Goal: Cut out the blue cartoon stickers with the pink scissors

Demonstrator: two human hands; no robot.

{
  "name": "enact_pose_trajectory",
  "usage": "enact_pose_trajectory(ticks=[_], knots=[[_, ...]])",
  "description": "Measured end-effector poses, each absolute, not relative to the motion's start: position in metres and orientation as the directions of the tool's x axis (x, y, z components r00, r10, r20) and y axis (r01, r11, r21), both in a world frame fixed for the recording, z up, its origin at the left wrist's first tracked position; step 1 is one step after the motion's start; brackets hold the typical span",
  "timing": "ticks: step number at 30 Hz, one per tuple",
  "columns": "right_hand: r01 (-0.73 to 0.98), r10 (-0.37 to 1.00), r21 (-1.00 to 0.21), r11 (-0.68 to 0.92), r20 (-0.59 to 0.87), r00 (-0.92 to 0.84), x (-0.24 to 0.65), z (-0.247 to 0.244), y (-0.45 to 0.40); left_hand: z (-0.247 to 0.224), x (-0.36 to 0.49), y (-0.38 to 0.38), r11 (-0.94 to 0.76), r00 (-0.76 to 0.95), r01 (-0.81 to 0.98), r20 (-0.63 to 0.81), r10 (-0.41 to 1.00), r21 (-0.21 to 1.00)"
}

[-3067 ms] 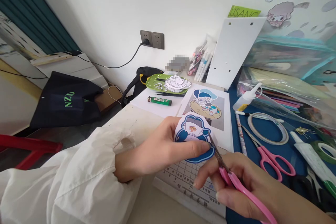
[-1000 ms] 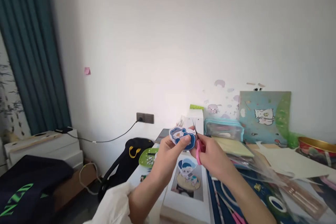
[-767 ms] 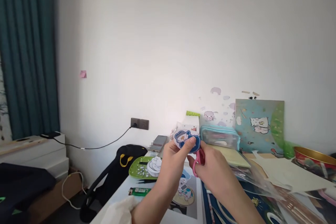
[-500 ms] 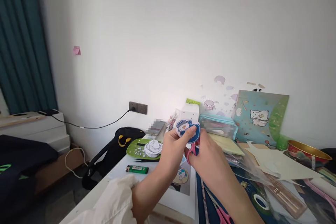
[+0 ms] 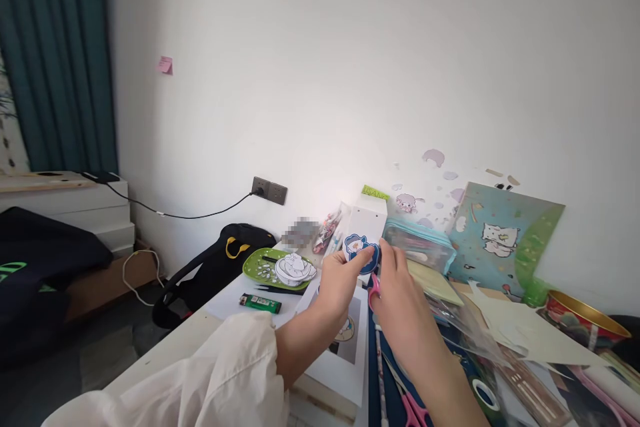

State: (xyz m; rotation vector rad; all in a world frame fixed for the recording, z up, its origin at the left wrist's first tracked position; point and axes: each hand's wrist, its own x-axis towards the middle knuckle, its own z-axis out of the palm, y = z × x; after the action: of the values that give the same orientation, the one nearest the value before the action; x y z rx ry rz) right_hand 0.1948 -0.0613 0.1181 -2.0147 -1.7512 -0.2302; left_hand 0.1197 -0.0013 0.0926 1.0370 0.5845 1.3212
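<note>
A blue and white cartoon paper cutout [image 5: 358, 247] is pinched between the thumb and fingers of my left hand [image 5: 341, 279], held up above the table. Close beside its right edge, my right hand [image 5: 397, 280] is closed around small pink-handled scissors [image 5: 374, 288]; their blades are mostly hidden behind the cutout and fingers. Under my wrists lies a printed sheet [image 5: 350, 347] with another round cartoon picture [image 5: 346, 329] on it. A second pair of pink-handled scissors [image 5: 413, 407] rests on the table below my right forearm.
Left of my hands are a green tray [image 5: 257, 265] with cutouts and scraps, and a green lighter [image 5: 260, 303]. A white box [image 5: 367, 213] and a clear pencil case [image 5: 420, 243] stand behind. Paper sheets [image 5: 535, 333], a tape roll [image 5: 485, 393] and a red tin [image 5: 583, 320] crowd the right.
The view has tilted and shifted slightly. My right hand's fingers now reach to the cutout's right edge, and the scissors sit a little lower beside it. My left hand still holds the cutout.
</note>
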Motion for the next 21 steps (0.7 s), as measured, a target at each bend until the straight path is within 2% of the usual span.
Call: enact_pose_trajectory(ticks=[3, 7, 10, 13, 15, 17, 21], knots=[[0.972, 0.923, -0.225, -0.059, 0.359, 0.139, 0.193, 0.112, -0.059, 0.083, 0.122, 0.006, -0.059, 0.199, -0.482, 0.174, 0.964, 0.874], [0.959, 0.942, -0.281, 0.039, 0.330, 0.058, 0.187, 0.113, -0.065, 0.074, 0.120, 0.019, -0.067, 0.182, -0.452, 0.165, 0.969, 0.889], [0.926, 0.931, -0.369, 0.075, 0.359, 0.067, 0.188, 0.124, -0.073, 0.072, 0.116, 0.031, -0.062, 0.185, -0.448, 0.160, 0.970, 0.892], [0.850, 0.899, -0.522, 0.076, 0.405, 0.168, 0.205, 0.139, -0.077, 0.078, 0.112, 0.037, -0.053, 0.212, -0.473, 0.172, 0.962, 0.880], [0.748, 0.892, -0.659, 0.085, 0.385, 0.238, 0.225, 0.144, -0.075, 0.088, 0.109, 0.035, -0.044, 0.246, -0.502, 0.192, 0.950, 0.864], [0.594, 0.938, -0.797, 0.111, 0.282, 0.202, 0.245, 0.143, -0.069, 0.100, 0.103, 0.029, -0.032, 0.288, -0.533, 0.216, 0.933, 0.846], [0.215, 0.978, -0.963, 0.165, 0.132, -0.158, 0.259, 0.126, -0.056, 0.124, 0.093, 0.010, -0.025, 0.357, -0.575, 0.278, 0.892, 0.818]])
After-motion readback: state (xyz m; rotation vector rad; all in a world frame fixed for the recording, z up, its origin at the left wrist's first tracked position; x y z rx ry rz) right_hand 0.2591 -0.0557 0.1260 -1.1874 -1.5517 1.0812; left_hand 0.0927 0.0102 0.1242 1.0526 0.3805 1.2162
